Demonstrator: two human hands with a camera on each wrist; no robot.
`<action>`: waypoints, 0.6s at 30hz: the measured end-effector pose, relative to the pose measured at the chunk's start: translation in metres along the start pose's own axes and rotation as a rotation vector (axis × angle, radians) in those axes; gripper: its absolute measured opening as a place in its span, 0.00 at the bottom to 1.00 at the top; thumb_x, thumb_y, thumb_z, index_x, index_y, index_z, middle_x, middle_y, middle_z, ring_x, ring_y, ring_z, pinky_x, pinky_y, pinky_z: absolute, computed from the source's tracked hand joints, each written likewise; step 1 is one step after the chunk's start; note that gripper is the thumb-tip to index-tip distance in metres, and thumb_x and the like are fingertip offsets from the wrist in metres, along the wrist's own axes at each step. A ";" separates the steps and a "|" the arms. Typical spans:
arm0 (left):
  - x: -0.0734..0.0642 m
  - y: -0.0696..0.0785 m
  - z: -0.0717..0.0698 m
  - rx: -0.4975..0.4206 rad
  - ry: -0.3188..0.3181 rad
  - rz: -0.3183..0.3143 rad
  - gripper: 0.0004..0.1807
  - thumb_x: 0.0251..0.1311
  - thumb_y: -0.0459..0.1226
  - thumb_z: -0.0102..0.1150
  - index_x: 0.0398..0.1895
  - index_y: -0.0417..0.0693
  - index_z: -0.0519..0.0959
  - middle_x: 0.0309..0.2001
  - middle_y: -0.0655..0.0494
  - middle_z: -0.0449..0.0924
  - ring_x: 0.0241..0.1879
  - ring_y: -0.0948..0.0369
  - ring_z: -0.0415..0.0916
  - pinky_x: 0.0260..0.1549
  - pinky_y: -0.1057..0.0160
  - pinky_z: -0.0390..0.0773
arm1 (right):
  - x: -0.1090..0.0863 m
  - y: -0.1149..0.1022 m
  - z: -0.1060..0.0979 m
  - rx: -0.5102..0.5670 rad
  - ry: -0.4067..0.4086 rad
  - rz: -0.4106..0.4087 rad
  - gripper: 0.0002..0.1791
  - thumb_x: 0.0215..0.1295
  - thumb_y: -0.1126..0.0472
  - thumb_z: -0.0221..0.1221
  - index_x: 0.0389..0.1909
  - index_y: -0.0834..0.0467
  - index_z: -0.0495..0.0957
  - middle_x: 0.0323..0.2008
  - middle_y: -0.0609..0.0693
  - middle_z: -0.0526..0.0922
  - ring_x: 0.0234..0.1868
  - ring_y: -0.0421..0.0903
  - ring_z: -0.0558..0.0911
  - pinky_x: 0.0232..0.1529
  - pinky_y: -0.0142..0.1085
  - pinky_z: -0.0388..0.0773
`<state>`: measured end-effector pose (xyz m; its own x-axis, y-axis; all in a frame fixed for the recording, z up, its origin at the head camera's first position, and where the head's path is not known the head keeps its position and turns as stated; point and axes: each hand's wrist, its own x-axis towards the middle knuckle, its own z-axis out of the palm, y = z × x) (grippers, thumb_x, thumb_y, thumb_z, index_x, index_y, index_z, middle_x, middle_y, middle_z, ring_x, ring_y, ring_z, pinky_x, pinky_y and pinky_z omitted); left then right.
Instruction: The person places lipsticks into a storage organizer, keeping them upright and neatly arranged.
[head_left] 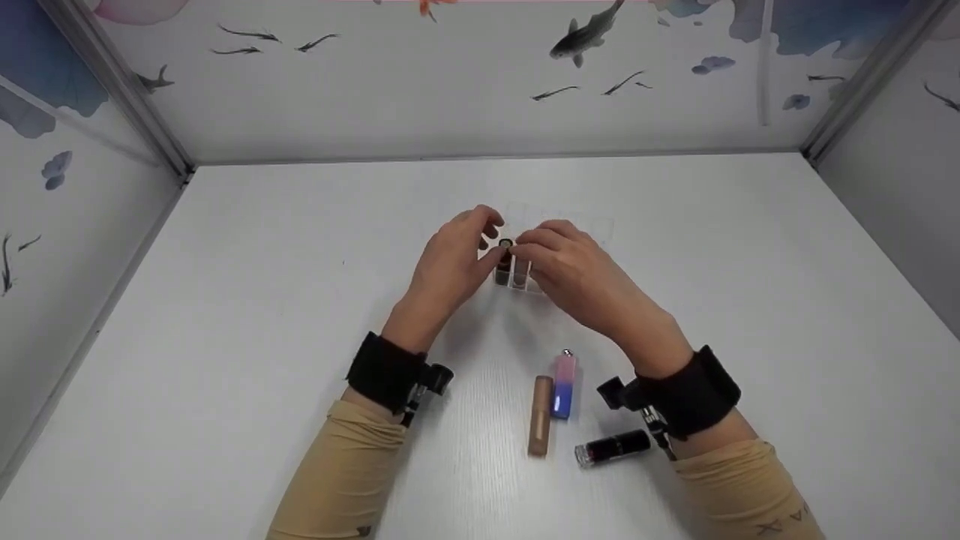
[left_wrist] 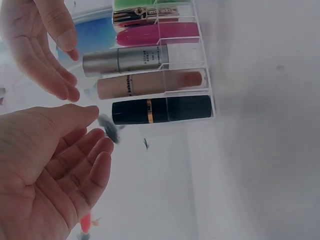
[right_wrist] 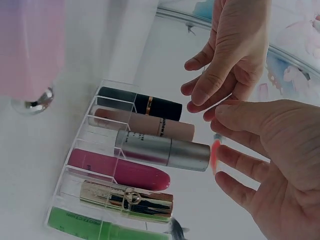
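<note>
Fingers (left_wrist: 97,175) loosely bent and gripping nothing, a bare left hand (head_left: 454,255) and right hand (head_left: 581,274) hung just beside a clear holder (left_wrist: 185,54) on a white table (head_left: 247,337). Standing inside were a black lipstick (left_wrist: 135,110), a beige tube (left_wrist: 112,87), a silver tube (left_wrist: 125,60), a magenta tube (left_wrist: 145,34), a gold tube (right_wrist: 150,201) and a green tube (right_wrist: 75,223). Outside, on the near side, lay a brown tube (head_left: 540,416), a pink-and-blue tube (head_left: 565,386) and a clear-ended black tube (head_left: 615,448). By that count, filling looked about two-thirds done, three pieces apparently left.

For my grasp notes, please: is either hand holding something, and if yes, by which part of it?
Nothing is held: the left hand and right hand are empty beside the case.
</note>
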<state>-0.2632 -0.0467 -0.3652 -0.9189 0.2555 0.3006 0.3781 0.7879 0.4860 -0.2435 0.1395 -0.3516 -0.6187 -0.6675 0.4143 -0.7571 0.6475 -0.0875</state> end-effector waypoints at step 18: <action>-0.037 0.053 -0.008 0.294 -0.748 0.000 0.22 0.51 0.57 0.63 0.34 0.49 0.80 0.34 0.58 0.81 0.31 0.62 0.72 0.33 0.63 0.73 | -0.022 -0.005 -0.019 0.250 -0.531 0.104 0.09 0.51 0.69 0.67 0.34 0.62 0.82 0.32 0.53 0.85 0.31 0.44 0.82 0.36 0.36 0.79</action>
<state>-0.2083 -0.0185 -0.3441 -0.7903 0.4811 -0.3795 0.4287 0.8766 0.2186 -0.2221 0.1574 -0.3431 -0.6638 -0.7395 -0.1119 -0.6736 0.6561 -0.3404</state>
